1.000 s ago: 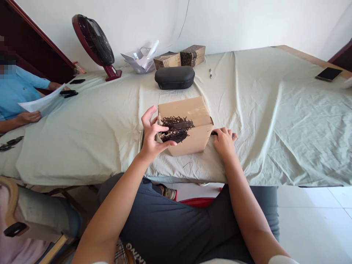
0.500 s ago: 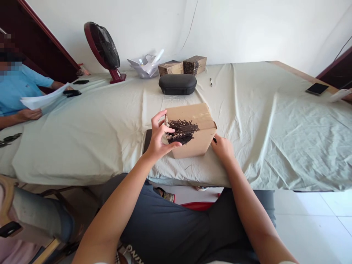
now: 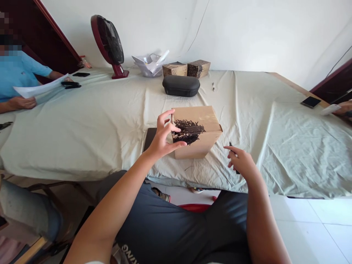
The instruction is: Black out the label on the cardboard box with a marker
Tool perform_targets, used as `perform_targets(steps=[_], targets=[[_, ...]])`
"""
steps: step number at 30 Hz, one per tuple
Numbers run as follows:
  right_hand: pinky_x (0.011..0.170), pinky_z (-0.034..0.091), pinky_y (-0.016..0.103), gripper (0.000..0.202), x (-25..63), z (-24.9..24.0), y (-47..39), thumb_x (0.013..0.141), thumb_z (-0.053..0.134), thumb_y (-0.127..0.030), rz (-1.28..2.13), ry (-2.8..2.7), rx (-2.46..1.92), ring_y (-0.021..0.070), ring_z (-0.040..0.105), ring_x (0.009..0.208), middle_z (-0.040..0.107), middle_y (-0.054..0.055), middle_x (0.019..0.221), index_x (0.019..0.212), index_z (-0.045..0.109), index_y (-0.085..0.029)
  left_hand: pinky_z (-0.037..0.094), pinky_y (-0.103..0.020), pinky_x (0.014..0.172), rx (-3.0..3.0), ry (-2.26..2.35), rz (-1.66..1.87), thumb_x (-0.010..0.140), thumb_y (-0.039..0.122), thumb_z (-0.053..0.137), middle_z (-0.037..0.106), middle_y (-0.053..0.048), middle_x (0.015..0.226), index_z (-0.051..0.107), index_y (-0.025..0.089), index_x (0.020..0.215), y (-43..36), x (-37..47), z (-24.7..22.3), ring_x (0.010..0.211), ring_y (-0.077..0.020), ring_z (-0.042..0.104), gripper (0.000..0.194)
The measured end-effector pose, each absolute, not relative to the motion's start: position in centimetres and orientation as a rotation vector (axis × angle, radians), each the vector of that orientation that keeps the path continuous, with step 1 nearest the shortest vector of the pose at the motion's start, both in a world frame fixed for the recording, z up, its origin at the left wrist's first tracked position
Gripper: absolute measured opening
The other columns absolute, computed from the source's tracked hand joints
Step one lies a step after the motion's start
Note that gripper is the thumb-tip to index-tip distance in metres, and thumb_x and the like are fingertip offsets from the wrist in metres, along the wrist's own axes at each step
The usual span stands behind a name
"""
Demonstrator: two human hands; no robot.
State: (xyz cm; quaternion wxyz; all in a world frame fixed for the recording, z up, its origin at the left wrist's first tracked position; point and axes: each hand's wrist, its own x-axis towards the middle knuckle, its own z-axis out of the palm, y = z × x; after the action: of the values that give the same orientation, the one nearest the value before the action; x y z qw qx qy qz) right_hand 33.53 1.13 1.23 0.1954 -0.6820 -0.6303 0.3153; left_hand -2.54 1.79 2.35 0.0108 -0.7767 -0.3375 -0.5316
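Observation:
A brown cardboard box (image 3: 196, 146) stands in front of me on the cloth, with dense dark scribbles across its left edge and neighbouring faces. My left hand (image 3: 161, 141) grips the box's left end, fingers on the top and the scribbled part, thumb on the near face. To the right of the box and apart from it, my right hand (image 3: 242, 161) is closed around a black pen (image 3: 238, 171). One end of the pen pokes out above the fingers and the other below, while the index finger points left. A dark flat object (image 3: 150, 138) lies partly hidden behind my left hand.
Behind the box are a black hard case (image 3: 180, 86), two patterned boxes (image 3: 198, 69), a clear bag with papers (image 3: 150, 66) and a fan (image 3: 110, 44). A person holding papers (image 3: 40, 87) sits at left. A tablet (image 3: 310, 102) and another person's hand (image 3: 345, 109) are at right.
My right hand has drawn back from the box's right side, moving right and slightly toward me, with the pen in it. My left hand keeps its hold on the box.

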Motion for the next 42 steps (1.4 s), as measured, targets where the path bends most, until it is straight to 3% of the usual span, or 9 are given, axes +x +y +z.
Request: perform_targets(steps=[4,8,10,12,14,19,26,36,42], targets=[[0.065,0.058,0.033,0.030,33.9,3.0,0.5,0.092,0.065,-0.033,1.226,-1.394,-1.286,0.0210,0.078,0.073,0.074,0.005,0.096,0.119,0.072,-0.022,0.052,-0.057,0.121,-2.410,-1.034,-1.675,0.095,0.076,0.070,0.041,-0.013,0.164,0.062,0.027,0.110,1.8,-2.5,2.4,0.159,-0.0351,0.045,0.051],[0.063,0.052,0.030,0.034,31.8,5.9,0.0,0.086,0.088,-0.029,1.143,-1.313,-0.750,0.0143,0.068,0.061,0.080,-0.002,0.095,0.106,0.060,-0.032,0.053,-0.055,0.120,-2.406,-1.033,-1.667,0.095,0.076,0.071,0.042,-0.014,0.162,0.062,0.028,0.111,1.7,-2.5,2.5,0.159,-0.0341,0.044,0.052],[0.056,0.044,0.029,0.022,30.3,7.6,-0.3,0.099,0.079,-0.046,1.078,-1.324,-0.571,0.0138,0.056,0.052,0.076,-0.004,0.077,0.104,0.063,-0.033,0.054,-0.055,0.119,-2.406,-1.035,-1.663,0.094,0.077,0.071,0.043,-0.014,0.161,0.062,0.028,0.112,1.7,-2.5,2.4,0.158,-0.0347,0.045,0.053],[0.050,0.036,0.030,0.031,28.6,9.4,-0.2,0.107,0.062,-0.061,1.063,-1.387,-0.440,0.0152,0.044,0.044,0.063,-0.005,0.056,0.105,0.072,-0.031,0.053,-0.057,0.120,-2.410,-1.040,-1.668,0.093,0.078,0.071,0.042,-0.015,0.162,0.062,0.027,0.113,1.7,-2.5,2.3,0.157,-0.0355,0.045,0.055],[0.048,0.028,0.030,0.034,26.8,11.2,0.4,0.106,0.062,-0.055,0.974,-1.393,-0.421,0.0158,0.040,0.044,0.056,-0.004,0.049,0.106,0.080,-0.026,0.052,-0.058,0.121,-2.419,-1.040,-1.686,0.092,0.079,0.072,0.041,-0.015,0.164,0.062,0.027,0.114,1.7,-2.6,2.3,0.157,-0.0362,0.046,0.057],[0.050,0.031,0.029,0.031,21.8,14.7,3.2,0.100,0.065,-0.045,1.093,-1.652,-0.628,0.0134,0.047,0.051,0.054,-0.003,0.056,0.092,0.080,-0.019,0.055,-0.057,0.118,-2.435,-1.034,-1.735,0.091,0.075,0.077,0.042,-0.015,0.163,0.063,0.028,0.113,1.7,-2.3,2.4,0.154,-0.0356,0.046,0.054],[0.051,0.033,0.026,0.020,18.4,15.6,5.2,0.090,0.065,-0.026,1.116,-1.866,-0.762,0.0103,0.043,0.050,0.049,-0.005,0.051,0.070,0.067,-0.021,0.060,-0.055,0.111,-2.455,-0.995,-1.763,0.094,0.070,0.077,0.041,-0.017,0.160,0.065,0.025,0.116,1.3,-2.4,3.1,0.155,-0.0384,0.046,0.052],[0.059,0.043,0.028,0.004,19.0,15.1,4.8,0.084,0.067,-0.019,1.114,-2.042,-0.706,0.0139,0.057,0.061,0.068,-0.003,0.065,0.082,0.068,-0.022,0.060,-0.055,0.114,-2.505,-0.996,-1.747,0.094,0.067,0.078,0.040,-0.015,0.160,0.067,0.026,0.115,1.0,-2.5,3.6,0.156,-0.0379,0.046,0.048],[0.056,0.037,0.029,0.015,18.6,14.6,4.6,0.084,0.062,-0.015,0.877,-1.964,-0.751,0.0131,0.050,0.059,0.058,-0.003,0.062,0.072,0.060,-0.023,0.060,-0.057,0.114,-2.507,-1.025,-1.721,0.095,0.066,0.078,0.041,-0.015,0.160,0.067,0.026,0.114,0.9,-2.6,3.7,0.156,-0.0384,0.046,0.045]])
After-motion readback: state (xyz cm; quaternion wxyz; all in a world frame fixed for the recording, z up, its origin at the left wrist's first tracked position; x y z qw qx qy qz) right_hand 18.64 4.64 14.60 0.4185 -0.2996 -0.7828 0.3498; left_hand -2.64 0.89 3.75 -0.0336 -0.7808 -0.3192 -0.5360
